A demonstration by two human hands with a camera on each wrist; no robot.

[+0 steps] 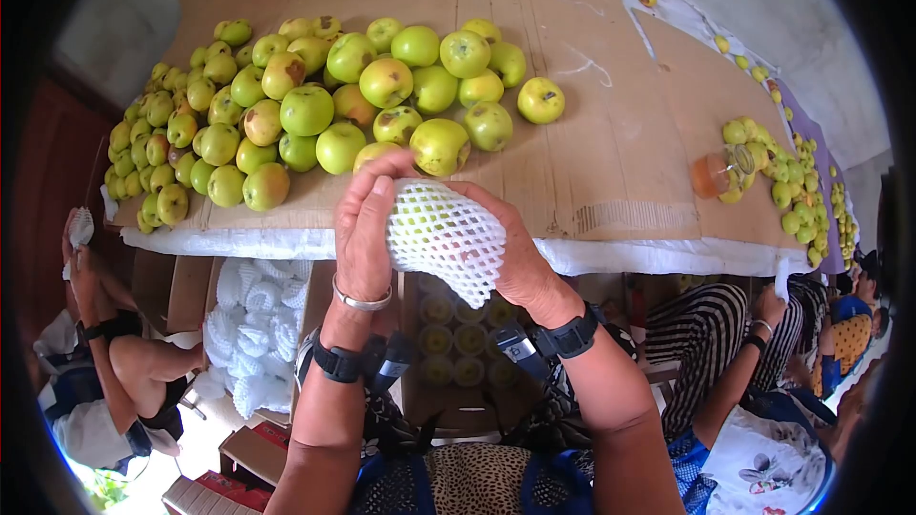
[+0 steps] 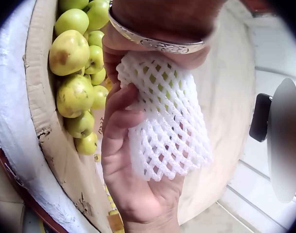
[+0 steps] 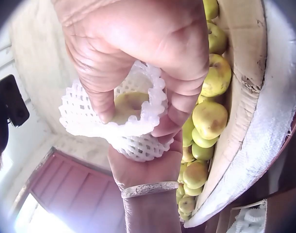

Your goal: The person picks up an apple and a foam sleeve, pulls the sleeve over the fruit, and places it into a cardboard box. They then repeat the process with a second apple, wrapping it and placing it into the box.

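Note:
Both hands hold a white foam fruit net (image 1: pixel 444 234) just above the table's front edge. A yellow-green apple (image 3: pixel 131 107) sits inside, showing through the net's open end in the right wrist view. My left hand (image 1: pixel 365 234), with a silver bangle at its wrist, cups the net's left side. On the other side my right hand (image 1: pixel 520 253) grips the net; its thumb (image 3: pixel 105 108) reaches inside the rim beside the apple. In the left wrist view the net's narrower mesh end flares out past the right palm. A blemished apple (image 1: pixel 441 146) lies just beyond the fingertips.
A heap of apples (image 1: pixel 310 112) covers the left of the cardboard-topped table (image 1: pixel 611 162). Below stand a box of foam nets (image 1: pixel 256 324) and a box of packed apples (image 1: pixel 468 339). A jar (image 1: pixel 711 175) lies at right near more apples. People sit on both sides.

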